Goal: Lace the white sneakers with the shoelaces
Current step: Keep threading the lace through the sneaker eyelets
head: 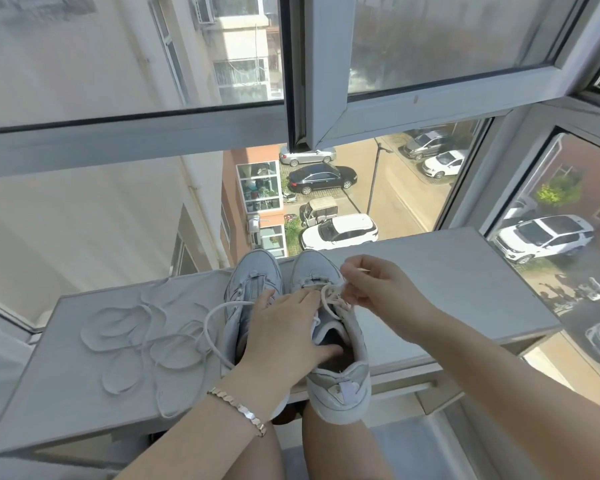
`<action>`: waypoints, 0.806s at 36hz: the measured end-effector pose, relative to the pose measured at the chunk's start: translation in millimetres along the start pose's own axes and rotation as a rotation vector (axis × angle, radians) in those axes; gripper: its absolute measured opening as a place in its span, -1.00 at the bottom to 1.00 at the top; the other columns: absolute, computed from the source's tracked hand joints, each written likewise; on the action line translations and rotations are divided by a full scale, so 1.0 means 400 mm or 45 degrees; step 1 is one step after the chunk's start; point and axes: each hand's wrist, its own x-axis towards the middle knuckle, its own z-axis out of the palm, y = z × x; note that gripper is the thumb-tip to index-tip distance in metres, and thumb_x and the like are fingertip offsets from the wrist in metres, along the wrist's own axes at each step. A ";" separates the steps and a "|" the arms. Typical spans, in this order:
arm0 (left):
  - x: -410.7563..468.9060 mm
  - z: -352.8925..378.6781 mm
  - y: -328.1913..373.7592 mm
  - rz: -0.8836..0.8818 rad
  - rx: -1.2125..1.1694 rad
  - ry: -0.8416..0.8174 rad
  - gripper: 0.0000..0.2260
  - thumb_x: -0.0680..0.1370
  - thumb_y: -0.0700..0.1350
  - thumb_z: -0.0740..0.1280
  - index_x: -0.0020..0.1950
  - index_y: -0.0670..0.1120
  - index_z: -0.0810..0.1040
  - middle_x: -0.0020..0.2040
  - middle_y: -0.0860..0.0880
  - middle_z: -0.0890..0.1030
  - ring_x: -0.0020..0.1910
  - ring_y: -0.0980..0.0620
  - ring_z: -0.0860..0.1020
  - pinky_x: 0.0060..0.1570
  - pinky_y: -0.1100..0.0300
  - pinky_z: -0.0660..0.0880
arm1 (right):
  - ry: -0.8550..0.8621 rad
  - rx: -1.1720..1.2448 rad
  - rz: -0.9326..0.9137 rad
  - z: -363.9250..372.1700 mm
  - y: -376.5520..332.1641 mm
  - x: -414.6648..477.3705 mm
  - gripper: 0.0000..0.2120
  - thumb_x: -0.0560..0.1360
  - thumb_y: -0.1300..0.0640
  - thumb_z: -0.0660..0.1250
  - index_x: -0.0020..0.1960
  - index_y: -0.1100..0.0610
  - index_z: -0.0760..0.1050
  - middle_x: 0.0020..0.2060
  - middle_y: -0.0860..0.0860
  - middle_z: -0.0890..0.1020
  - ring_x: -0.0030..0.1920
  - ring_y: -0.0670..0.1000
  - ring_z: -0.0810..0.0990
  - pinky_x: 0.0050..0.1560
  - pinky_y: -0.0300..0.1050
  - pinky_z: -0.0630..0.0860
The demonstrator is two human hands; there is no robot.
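Left grip: my left hand point(284, 341) lies flat with fingers spread across both shoes, thumb over the opening of the right sneaker point(347, 386).
Right grip: my right hand point(374, 285) pinches the lace point(329, 294) between thumb and fingertips, just above the criss-crossed part.
Sneakers: left sneaker point(253, 275) and right one touching side by side on the worktop point(465, 289) — toes toward the window, right heel overhanging the near edge.
Spare lace point(136, 337): loose loops on the worktop, left of the shoes.
Wrist: bracelet point(239, 408) on my left.
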 end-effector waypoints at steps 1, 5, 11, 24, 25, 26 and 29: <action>-0.001 -0.001 0.000 -0.002 0.008 0.001 -0.36 0.38 0.35 0.29 0.40 0.18 0.28 0.33 0.24 0.40 0.31 0.16 0.37 0.42 0.08 -0.01 | -0.122 0.112 0.086 -0.013 -0.026 0.000 -0.84 0.52 0.36 0.25 -0.13 0.14 0.36 -0.53 -0.09 0.44 -0.44 -0.05 0.38 -0.25 -0.22 0.39; -0.002 -0.002 0.002 -0.003 0.019 0.000 -0.38 0.38 0.36 0.28 0.39 0.21 0.26 0.34 0.26 0.39 0.30 0.17 0.36 0.42 0.07 -0.02 | -0.196 -1.102 -0.036 -0.082 -0.058 0.019 -0.69 0.44 0.41 0.23 -0.03 0.03 0.29 -0.49 -0.12 0.35 -0.49 -0.15 0.29 -0.35 -0.24 0.30; 0.001 0.001 0.004 -0.014 0.053 -0.004 -0.40 0.42 0.34 0.25 0.40 0.20 0.23 0.37 0.25 0.36 0.34 0.17 0.33 0.43 0.09 -0.08 | 0.321 -0.243 0.113 -0.084 -0.030 0.054 -0.86 0.50 0.16 0.36 -0.02 0.16 0.43 -0.50 0.00 0.39 -0.53 -0.11 0.43 -0.36 -0.20 0.47; -0.004 0.004 -0.003 0.008 0.032 0.038 -0.50 0.43 0.29 0.27 0.32 0.17 0.31 0.29 0.25 0.43 0.28 0.19 0.38 0.40 0.13 -0.04 | 0.228 -0.136 0.392 -0.160 -0.011 0.077 -0.78 0.59 0.17 0.15 -0.21 0.06 0.44 -0.54 -0.05 0.23 -0.58 -0.08 0.22 -0.54 -0.28 0.39; -0.004 0.005 -0.004 0.008 0.033 0.041 -0.50 0.43 0.29 0.27 0.32 0.17 0.31 0.29 0.25 0.42 0.27 0.19 0.38 0.40 0.13 -0.04 | 0.145 -0.007 0.442 -0.159 -0.015 0.078 -0.72 0.59 0.20 0.12 -0.27 0.02 0.39 -0.56 -0.06 0.17 -0.59 -0.09 0.14 -0.60 -0.31 0.28; -0.004 0.005 -0.004 0.009 0.037 0.040 -0.50 0.43 0.29 0.26 0.32 0.17 0.31 0.29 0.25 0.42 0.28 0.19 0.38 0.40 0.14 -0.04 | 0.082 -0.133 0.407 -0.160 -0.013 0.080 -0.64 0.61 0.16 0.12 -0.36 0.02 0.29 -0.56 -0.07 0.12 -0.59 -0.09 0.10 -0.61 -0.32 0.18; -0.001 0.002 -0.003 0.009 0.039 0.028 -0.50 0.44 0.29 0.25 0.34 0.19 0.28 0.30 0.27 0.40 0.28 0.20 0.37 0.39 0.14 -0.05 | 0.192 -1.024 0.190 -0.186 0.009 0.078 -0.50 0.58 -0.05 0.20 -0.44 0.08 0.10 -0.55 -0.03 0.16 -0.56 -0.04 0.16 -0.49 -0.22 0.15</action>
